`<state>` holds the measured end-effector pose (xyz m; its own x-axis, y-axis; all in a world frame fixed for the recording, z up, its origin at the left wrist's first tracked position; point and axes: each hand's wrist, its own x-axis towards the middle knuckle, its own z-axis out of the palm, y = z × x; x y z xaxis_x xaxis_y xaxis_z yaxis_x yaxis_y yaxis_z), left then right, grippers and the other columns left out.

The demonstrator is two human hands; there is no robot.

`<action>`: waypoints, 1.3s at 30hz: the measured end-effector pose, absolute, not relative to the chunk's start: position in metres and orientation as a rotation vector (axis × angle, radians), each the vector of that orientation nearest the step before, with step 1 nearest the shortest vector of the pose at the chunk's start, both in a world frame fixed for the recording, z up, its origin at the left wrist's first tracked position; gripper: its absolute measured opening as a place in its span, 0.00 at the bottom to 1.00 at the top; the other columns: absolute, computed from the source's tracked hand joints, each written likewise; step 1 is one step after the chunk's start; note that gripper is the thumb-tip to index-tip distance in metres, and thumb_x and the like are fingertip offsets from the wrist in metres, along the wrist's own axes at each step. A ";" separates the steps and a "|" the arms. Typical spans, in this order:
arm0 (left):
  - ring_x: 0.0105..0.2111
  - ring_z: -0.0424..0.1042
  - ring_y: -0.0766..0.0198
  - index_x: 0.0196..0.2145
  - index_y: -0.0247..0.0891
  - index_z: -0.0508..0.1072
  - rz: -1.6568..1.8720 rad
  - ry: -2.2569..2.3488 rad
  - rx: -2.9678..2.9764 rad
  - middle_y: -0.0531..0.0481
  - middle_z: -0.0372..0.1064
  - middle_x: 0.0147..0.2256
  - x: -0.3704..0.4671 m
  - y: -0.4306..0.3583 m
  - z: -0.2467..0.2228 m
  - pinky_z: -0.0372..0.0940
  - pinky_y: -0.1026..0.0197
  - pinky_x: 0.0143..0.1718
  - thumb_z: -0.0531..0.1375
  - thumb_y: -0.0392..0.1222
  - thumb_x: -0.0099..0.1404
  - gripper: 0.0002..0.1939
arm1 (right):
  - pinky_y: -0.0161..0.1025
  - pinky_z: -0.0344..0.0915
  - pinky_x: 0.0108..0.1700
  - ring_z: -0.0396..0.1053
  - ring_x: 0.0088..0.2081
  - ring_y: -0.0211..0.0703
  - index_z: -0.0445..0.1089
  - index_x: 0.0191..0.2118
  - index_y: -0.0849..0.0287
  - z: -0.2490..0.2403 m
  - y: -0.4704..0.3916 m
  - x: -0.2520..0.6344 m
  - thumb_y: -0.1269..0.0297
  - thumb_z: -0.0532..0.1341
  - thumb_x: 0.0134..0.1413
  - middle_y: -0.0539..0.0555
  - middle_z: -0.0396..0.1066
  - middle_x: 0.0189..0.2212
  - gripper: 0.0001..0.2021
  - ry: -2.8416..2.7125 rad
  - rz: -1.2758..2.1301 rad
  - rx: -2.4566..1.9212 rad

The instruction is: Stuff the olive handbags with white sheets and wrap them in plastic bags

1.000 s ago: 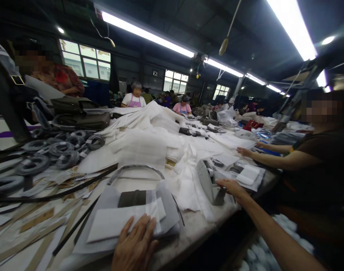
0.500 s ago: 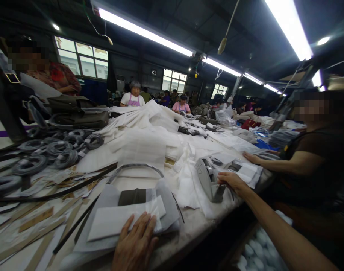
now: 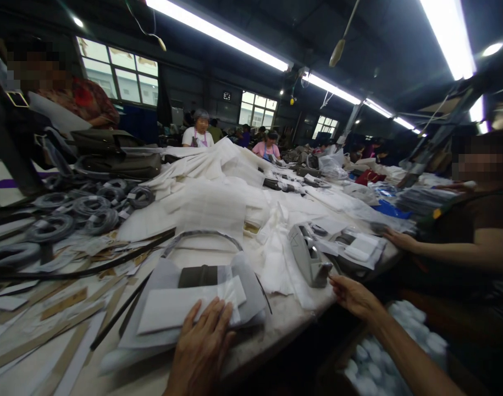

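My left hand [image 3: 202,346] lies flat, fingers spread, on a white folded sheet [image 3: 172,308] at the table's near edge. The sheet rests on a dark grey folded piece [image 3: 199,275] wrapped in thin grey paper [image 3: 251,280]. My right hand [image 3: 352,294] hovers just off the table's edge with its fingers apart and nothing in it. It is a short way to the right of and below a grey tape dispenser [image 3: 307,256], not touching it.
A co-worker's hand [image 3: 399,239] rests by small white packets [image 3: 360,250] on the right. White fabric [image 3: 218,187] is piled mid-table. Coiled grey straps [image 3: 70,212], dark bags [image 3: 119,159] and long black strips [image 3: 90,269] lie left. White stuffing [image 3: 370,368] fills a box below.
My right hand has left the tape dispenser and drawn back towards me, off the table's edge. The co-worker's hand has pulled back to the right. My left hand stays on the sheet.
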<state>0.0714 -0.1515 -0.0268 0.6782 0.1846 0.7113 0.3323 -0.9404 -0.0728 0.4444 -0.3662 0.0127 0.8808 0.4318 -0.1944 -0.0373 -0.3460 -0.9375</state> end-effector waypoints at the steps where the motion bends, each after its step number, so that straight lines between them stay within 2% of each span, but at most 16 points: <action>1: 0.50 0.71 0.60 0.52 0.41 0.70 -1.154 -0.464 -2.699 0.49 0.74 0.48 0.072 -0.154 -0.026 0.42 0.53 0.65 0.51 0.40 0.71 0.16 | 0.39 0.64 0.25 0.67 0.20 0.43 0.68 0.21 0.56 0.013 -0.369 0.448 0.55 0.68 0.34 0.52 0.69 0.17 0.12 -0.290 0.481 -1.901; 5: 0.50 0.71 0.60 0.52 0.41 0.70 -1.155 -0.523 -2.747 0.49 0.74 0.48 0.072 -0.160 -0.019 0.50 0.53 0.63 0.51 0.40 0.71 0.15 | 0.39 0.60 0.25 0.62 0.19 0.42 0.70 0.15 0.57 0.030 -0.370 0.446 0.55 0.68 0.30 0.52 0.67 0.14 0.12 -0.405 0.421 -2.060; 8: 0.52 0.70 0.59 0.54 0.42 0.68 -1.065 -0.553 -2.808 0.49 0.73 0.49 0.071 -0.163 -0.016 0.54 0.52 0.61 0.54 0.40 0.70 0.16 | 0.39 0.63 0.31 0.67 0.25 0.45 0.75 0.22 0.57 0.060 -0.339 0.410 0.51 0.66 0.38 0.52 0.71 0.20 0.14 -0.870 0.487 -2.132; 11: 0.54 0.69 0.57 0.55 0.41 0.67 -1.030 -0.636 -2.857 0.48 0.72 0.51 0.071 -0.166 -0.018 0.54 0.48 0.61 0.55 0.41 0.69 0.17 | 0.36 0.63 0.35 0.68 0.29 0.43 0.76 0.26 0.57 0.097 -0.282 0.349 0.54 0.65 0.47 0.50 0.73 0.23 0.11 -1.399 0.790 -2.022; 13: 0.54 0.68 0.57 0.55 0.41 0.68 -1.058 -0.669 -2.853 0.48 0.72 0.51 0.073 -0.168 -0.022 0.53 0.47 0.62 0.55 0.42 0.69 0.16 | 0.33 0.61 0.31 0.67 0.27 0.40 0.77 0.28 0.56 0.117 -0.239 0.311 0.58 0.64 0.49 0.48 0.73 0.23 0.08 -1.695 0.956 -1.935; 15: 0.54 0.69 0.58 0.54 0.42 0.68 -1.126 -0.662 -2.826 0.48 0.72 0.50 0.075 -0.168 -0.027 0.54 0.48 0.62 0.56 0.43 0.70 0.16 | 0.32 0.57 0.27 0.65 0.24 0.37 0.77 0.28 0.55 0.127 -0.200 0.282 0.62 0.65 0.46 0.45 0.72 0.21 0.05 -2.018 0.936 -1.917; 18: 0.53 0.70 0.57 0.53 0.42 0.69 -1.211 -0.643 -2.806 0.48 0.73 0.49 0.078 -0.167 -0.032 0.53 0.48 0.62 0.55 0.45 0.70 0.16 | 0.32 0.53 0.24 0.65 0.22 0.36 0.78 0.26 0.53 0.125 -0.151 0.256 0.63 0.68 0.42 0.44 0.70 0.18 0.02 -2.517 0.686 -2.017; 21: 0.52 0.70 0.57 0.53 0.43 0.70 -1.233 -0.665 -2.816 0.48 0.73 0.49 0.079 -0.166 -0.034 0.54 0.48 0.62 0.55 0.46 0.70 0.15 | 0.33 0.54 0.25 0.66 0.22 0.37 0.76 0.22 0.53 0.109 -0.117 0.241 0.61 0.72 0.37 0.44 0.71 0.18 0.05 -2.814 0.654 -2.025; 24: 0.52 0.70 0.57 0.51 0.42 0.70 -1.223 -0.672 -2.817 0.47 0.74 0.48 0.078 -0.166 -0.034 0.55 0.48 0.61 0.55 0.46 0.70 0.14 | 0.34 0.57 0.29 0.67 0.23 0.38 0.72 0.16 0.54 0.092 -0.096 0.234 0.59 0.75 0.31 0.44 0.68 0.14 0.12 -2.889 0.709 -2.017; 27: 0.52 0.70 0.57 0.52 0.41 0.69 -1.203 -0.664 -2.818 0.46 0.73 0.48 0.079 -0.165 -0.037 0.55 0.47 0.61 0.55 0.46 0.70 0.15 | 0.38 0.59 0.37 0.71 0.28 0.44 0.68 0.15 0.56 0.084 -0.081 0.238 0.59 0.76 0.30 0.46 0.68 0.15 0.16 -2.950 0.558 -1.954; 29: 0.52 0.69 0.57 0.53 0.41 0.69 -1.199 -0.671 -2.813 0.45 0.73 0.48 0.081 -0.165 -0.040 0.54 0.47 0.62 0.55 0.46 0.70 0.16 | 0.40 0.58 0.43 0.72 0.33 0.46 0.69 0.17 0.57 0.087 -0.075 0.249 0.61 0.77 0.30 0.49 0.72 0.20 0.16 -2.911 0.374 -1.906; 32: 0.51 0.70 0.57 0.51 0.41 0.70 -1.299 -0.657 -2.753 0.46 0.73 0.47 0.084 -0.164 -0.045 0.52 0.47 0.62 0.54 0.47 0.70 0.15 | 0.41 0.56 0.47 0.72 0.39 0.48 0.73 0.26 0.58 0.100 -0.075 0.267 0.66 0.77 0.33 0.53 0.77 0.30 0.14 -2.729 0.175 -1.933; 34: 0.51 0.70 0.58 0.50 0.40 0.70 -1.344 -0.645 -2.735 0.47 0.74 0.46 0.085 -0.164 -0.045 0.50 0.48 0.63 0.54 0.48 0.71 0.15 | 0.41 0.57 0.46 0.72 0.40 0.47 0.75 0.33 0.57 0.103 -0.086 0.272 0.62 0.74 0.41 0.54 0.77 0.35 0.12 -2.609 0.120 -1.963; 36: 0.51 0.69 0.58 0.51 0.40 0.70 -1.315 -0.653 -2.761 0.48 0.74 0.46 0.084 -0.165 -0.043 0.49 0.49 0.63 0.54 0.48 0.71 0.15 | 0.37 0.59 0.40 0.72 0.36 0.43 0.75 0.35 0.55 0.095 -0.105 0.273 0.59 0.70 0.49 0.52 0.77 0.34 0.09 -2.527 0.139 -1.960; 39: 0.52 0.68 0.59 0.51 0.39 0.70 -1.274 -0.660 -2.779 0.48 0.73 0.47 0.081 -0.166 -0.038 0.48 0.49 0.63 0.54 0.50 0.71 0.17 | 0.34 0.59 0.32 0.71 0.30 0.39 0.75 0.31 0.55 0.069 -0.137 0.270 0.64 0.66 0.51 0.49 0.76 0.29 0.02 -2.335 0.308 -1.946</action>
